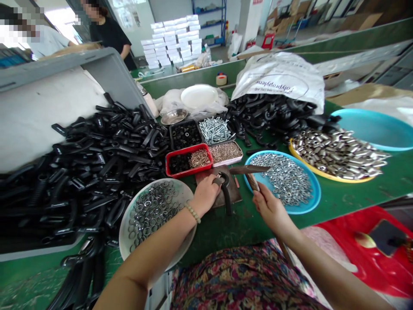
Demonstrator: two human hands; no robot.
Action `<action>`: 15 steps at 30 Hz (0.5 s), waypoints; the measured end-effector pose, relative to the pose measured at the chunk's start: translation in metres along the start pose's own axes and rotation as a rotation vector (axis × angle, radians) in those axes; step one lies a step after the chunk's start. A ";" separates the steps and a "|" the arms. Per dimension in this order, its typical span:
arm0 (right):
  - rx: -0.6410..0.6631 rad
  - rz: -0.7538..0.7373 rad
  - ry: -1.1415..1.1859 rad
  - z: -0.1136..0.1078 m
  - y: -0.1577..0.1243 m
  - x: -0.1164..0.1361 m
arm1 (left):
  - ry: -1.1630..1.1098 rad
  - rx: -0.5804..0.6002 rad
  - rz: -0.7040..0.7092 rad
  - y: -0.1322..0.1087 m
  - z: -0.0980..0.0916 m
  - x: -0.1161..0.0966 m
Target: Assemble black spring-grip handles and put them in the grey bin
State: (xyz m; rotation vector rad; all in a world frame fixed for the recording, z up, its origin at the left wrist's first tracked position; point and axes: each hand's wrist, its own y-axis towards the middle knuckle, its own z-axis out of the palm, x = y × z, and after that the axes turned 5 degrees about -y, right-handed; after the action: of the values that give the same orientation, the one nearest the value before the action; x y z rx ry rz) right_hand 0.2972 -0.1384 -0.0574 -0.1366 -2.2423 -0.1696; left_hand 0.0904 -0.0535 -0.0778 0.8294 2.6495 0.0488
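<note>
My right hand [270,207] is wrapped round the wooden handle of a hammer [249,169], whose long dark head is raised above the table. My left hand [206,193] is closed at the ring-shaped end of a black plastic handle [227,198]. That part rests on a flat metal plate [237,193], its straight end towards me. A small shiny metal piece shows by my left fingertips. Close to my left forearm is a pale bowl [125,234] of metal rings. A blue tray [318,193] of small metal nuts lies beyond my right hand.
Black handles [129,142] spill from a grey crate [112,64] on the left. A red tray [174,173], a tray of screws [214,129] and a tray of rivets [226,153] sit ahead. Metal sleeves [338,153] fill a yellow tray [309,165]. Two people stand far left.
</note>
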 end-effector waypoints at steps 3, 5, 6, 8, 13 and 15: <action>0.040 0.012 0.015 0.001 0.000 -0.001 | -0.011 0.011 -0.009 -0.002 0.000 0.000; 0.045 0.015 0.022 0.001 0.000 -0.001 | -0.025 0.013 -0.030 -0.002 -0.001 0.000; 0.046 0.014 0.025 0.001 0.000 -0.001 | -0.034 0.010 -0.046 -0.003 -0.002 0.000; 0.050 0.012 0.026 0.002 0.000 0.000 | -0.053 0.003 -0.089 -0.002 -0.003 -0.001; 0.071 0.026 0.017 0.005 0.001 0.003 | -0.060 -0.017 -0.122 -0.001 -0.003 -0.004; 0.082 0.023 0.019 0.005 0.000 0.004 | -0.040 -0.019 -0.088 -0.001 -0.002 -0.004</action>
State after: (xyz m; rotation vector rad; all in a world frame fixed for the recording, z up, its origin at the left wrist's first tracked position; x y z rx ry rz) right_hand 0.2909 -0.1370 -0.0574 -0.1161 -2.2245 -0.0659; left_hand 0.0921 -0.0568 -0.0746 0.6989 2.6404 0.0344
